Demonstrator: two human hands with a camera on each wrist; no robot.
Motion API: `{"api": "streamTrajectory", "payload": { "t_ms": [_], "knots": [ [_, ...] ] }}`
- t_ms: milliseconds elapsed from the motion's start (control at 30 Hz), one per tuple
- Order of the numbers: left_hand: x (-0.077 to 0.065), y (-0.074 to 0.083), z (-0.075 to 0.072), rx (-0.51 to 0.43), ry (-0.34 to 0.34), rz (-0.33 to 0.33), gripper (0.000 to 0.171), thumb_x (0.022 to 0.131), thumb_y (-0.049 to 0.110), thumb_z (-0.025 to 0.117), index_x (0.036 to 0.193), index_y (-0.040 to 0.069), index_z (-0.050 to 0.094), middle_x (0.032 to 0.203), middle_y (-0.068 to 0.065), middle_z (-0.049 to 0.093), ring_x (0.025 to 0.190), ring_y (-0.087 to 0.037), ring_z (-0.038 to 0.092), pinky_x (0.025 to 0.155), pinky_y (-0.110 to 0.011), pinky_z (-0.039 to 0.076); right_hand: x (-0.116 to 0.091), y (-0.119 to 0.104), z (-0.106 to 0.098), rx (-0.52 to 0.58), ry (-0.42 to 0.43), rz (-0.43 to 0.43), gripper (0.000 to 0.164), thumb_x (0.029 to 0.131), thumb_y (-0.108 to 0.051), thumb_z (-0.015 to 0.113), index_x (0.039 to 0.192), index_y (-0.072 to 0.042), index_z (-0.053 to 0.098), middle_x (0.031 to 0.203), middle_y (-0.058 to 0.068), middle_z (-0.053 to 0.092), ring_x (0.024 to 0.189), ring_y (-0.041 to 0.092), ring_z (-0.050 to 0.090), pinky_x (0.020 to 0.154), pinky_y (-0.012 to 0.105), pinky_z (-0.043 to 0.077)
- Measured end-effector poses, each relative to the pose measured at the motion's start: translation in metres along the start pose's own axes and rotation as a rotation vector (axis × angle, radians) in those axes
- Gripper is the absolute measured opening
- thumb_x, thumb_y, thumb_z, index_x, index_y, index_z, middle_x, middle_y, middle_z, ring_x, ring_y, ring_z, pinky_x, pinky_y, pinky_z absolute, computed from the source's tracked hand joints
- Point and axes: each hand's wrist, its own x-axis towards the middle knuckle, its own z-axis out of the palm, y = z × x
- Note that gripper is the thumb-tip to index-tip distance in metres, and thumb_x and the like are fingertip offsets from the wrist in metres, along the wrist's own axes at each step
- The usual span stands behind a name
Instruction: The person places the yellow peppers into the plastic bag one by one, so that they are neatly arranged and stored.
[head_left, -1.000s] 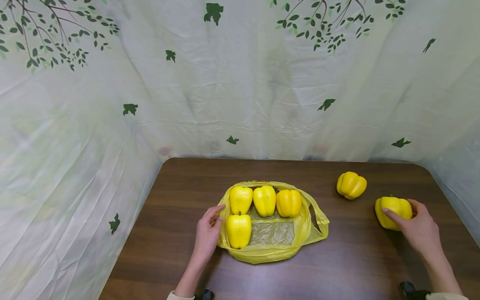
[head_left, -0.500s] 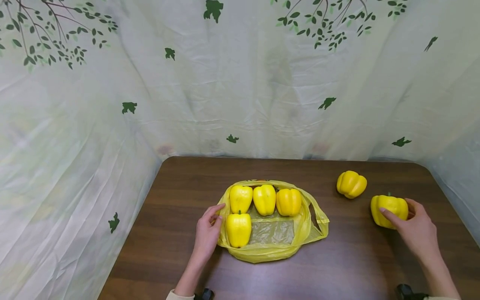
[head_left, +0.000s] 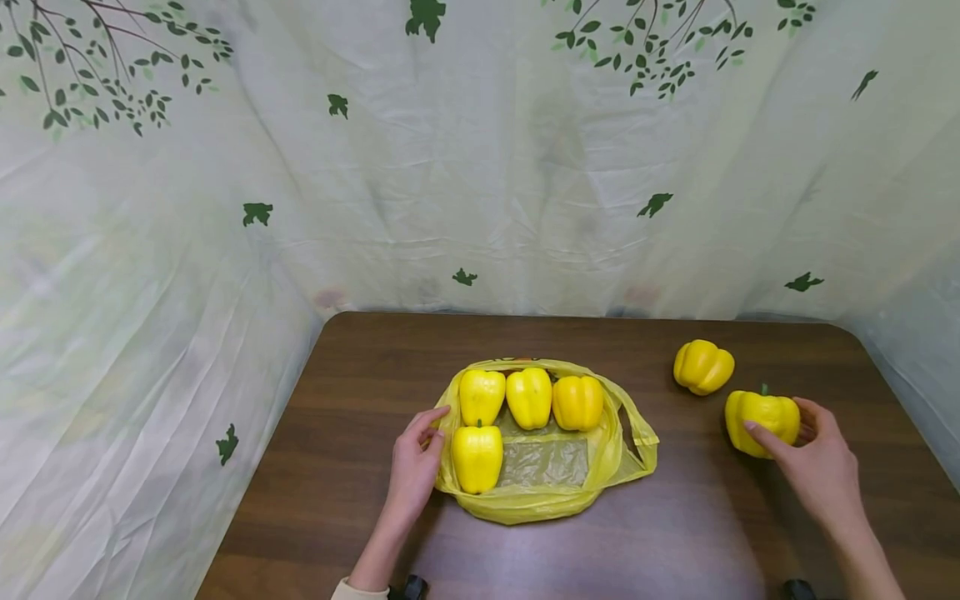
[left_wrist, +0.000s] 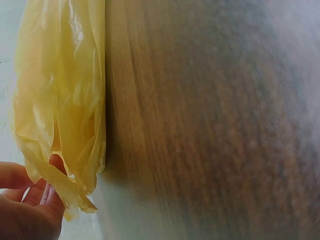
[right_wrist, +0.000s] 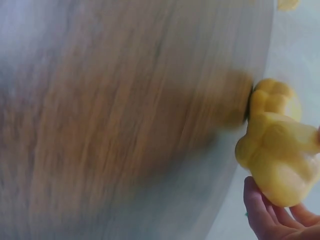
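My right hand (head_left: 817, 467) grips a yellow bell pepper (head_left: 763, 423) from its right side, the thumb across its front. In the right wrist view the fingers (right_wrist: 257, 210) curl round this held pepper (right_wrist: 280, 162), which looks lifted off the table. My left hand (head_left: 416, 458) holds the left edge of a yellow plastic bag (head_left: 517, 510). In the left wrist view, a fingertip (left_wrist: 57, 162) shows through the bag's handle (left_wrist: 55, 182). The bag's mouth is spread wide. Inside it lie several yellow peppers (head_left: 477, 460), three along the back and one at front left.
Another yellow pepper (head_left: 703, 367) lies on the brown wooden table (head_left: 360, 367), behind and left of the held one. The bag's right handle (head_left: 640, 433) stretches over the table. A pale leaf-printed cloth (head_left: 525, 192) hangs behind and along the sides.
My right hand has moved left with the pepper, drawing it away from the table's right side. My left hand, the bag and the other peppers stay where they were.
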Motion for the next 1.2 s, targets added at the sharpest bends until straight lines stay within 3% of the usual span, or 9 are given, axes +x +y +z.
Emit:
{"api": "streamTrajectory", "payload": {
  "t_ms": [100,267,433,500,567,667,733,1033,1200],
  "knots": [
    [0.003,-0.009,0.002,0.002,0.001,-0.011,0.035,0.093,-0.008,0.053,0.126,-0.002,0.064,0.122,-0.015,0.062,0.094,-0.030,0.058,0.081,-0.028,0.047,-0.003,-0.004,0.002,0.012,-0.005,0.008,0.096,0.090,-0.051,0.065,0.150,0.009,0.020,0.142,0.038,0.033,0.122,0.053,0.038,0.091,0.067,0.037],
    [0.011,-0.036,0.006,0.000,0.008,-0.014,0.037,0.094,-0.007,0.054,0.126,0.005,0.066,0.123,-0.009,0.063,0.095,-0.027,0.057,0.082,-0.030,0.048,-0.006,-0.008,0.007,0.037,-0.001,-0.013,0.094,0.090,-0.049,0.066,0.150,0.007,0.020,0.144,0.037,0.032,0.123,0.053,0.038,0.091,0.068,0.037],
    [0.014,-0.044,0.006,0.006,0.011,0.008,0.038,0.094,-0.006,0.054,0.125,0.011,0.068,0.120,-0.003,0.063,0.092,-0.023,0.056,0.081,-0.028,0.048,-0.009,-0.013,0.011,0.067,0.008,-0.020,0.092,0.089,-0.047,0.068,0.152,0.002,0.021,0.148,0.031,0.033,0.124,0.048,0.039,0.090,0.063,0.038],
    [0.014,-0.044,0.006,0.002,0.013,0.016,0.038,0.093,-0.007,0.054,0.124,0.012,0.068,0.119,-0.003,0.064,0.091,-0.023,0.056,0.080,-0.028,0.048,-0.010,-0.015,0.012,0.070,0.013,-0.018,0.091,0.089,-0.047,0.068,0.152,0.000,0.022,0.149,0.028,0.034,0.124,0.046,0.040,0.089,0.053,0.042],
    [0.013,-0.043,0.006,0.000,0.016,0.019,0.038,0.093,-0.007,0.054,0.123,0.012,0.068,0.118,-0.003,0.064,0.090,-0.024,0.056,0.079,-0.028,0.048,-0.010,-0.017,0.013,0.076,0.020,-0.024,0.090,0.089,-0.047,0.069,0.152,-0.001,0.024,0.149,0.027,0.034,0.124,0.044,0.041,0.084,0.034,0.046],
    [0.013,-0.042,0.006,0.005,0.019,0.018,0.039,0.093,-0.007,0.055,0.123,0.012,0.068,0.118,-0.002,0.064,0.090,-0.023,0.055,0.079,-0.028,0.048,-0.012,-0.019,0.015,0.108,0.042,-0.045,0.087,0.088,-0.044,0.070,0.151,-0.002,0.026,0.147,0.026,0.037,0.121,0.043,0.042,0.070,0.010,0.040],
    [0.013,-0.041,0.006,0.010,0.022,0.019,0.039,0.093,-0.008,0.055,0.123,0.012,0.068,0.118,-0.002,0.064,0.090,-0.023,0.055,0.078,-0.028,0.048,-0.013,-0.021,0.016,0.130,0.058,-0.058,0.085,0.089,-0.041,0.071,0.150,-0.002,0.028,0.146,0.026,0.038,0.119,0.042,0.043,0.064,0.004,0.036],
    [0.013,-0.041,0.006,0.012,0.024,0.031,0.038,0.092,-0.008,0.055,0.123,0.010,0.068,0.117,-0.003,0.064,0.088,-0.023,0.055,0.078,-0.027,0.048,-0.017,-0.028,0.020,0.154,0.013,-0.086,0.083,0.091,-0.042,0.068,0.151,-0.002,0.026,0.146,0.027,0.037,0.118,0.041,0.042,0.066,0.002,0.036],
    [0.013,-0.042,0.005,0.003,0.024,0.036,0.038,0.092,-0.007,0.056,0.123,0.010,0.068,0.117,-0.003,0.064,0.088,-0.023,0.056,0.079,-0.027,0.049,-0.018,-0.032,0.022,0.169,-0.008,-0.134,0.081,0.091,-0.039,0.069,0.150,-0.003,0.028,0.143,0.024,0.040,0.114,0.033,0.043,0.069,0.002,0.038]
  ]
}}
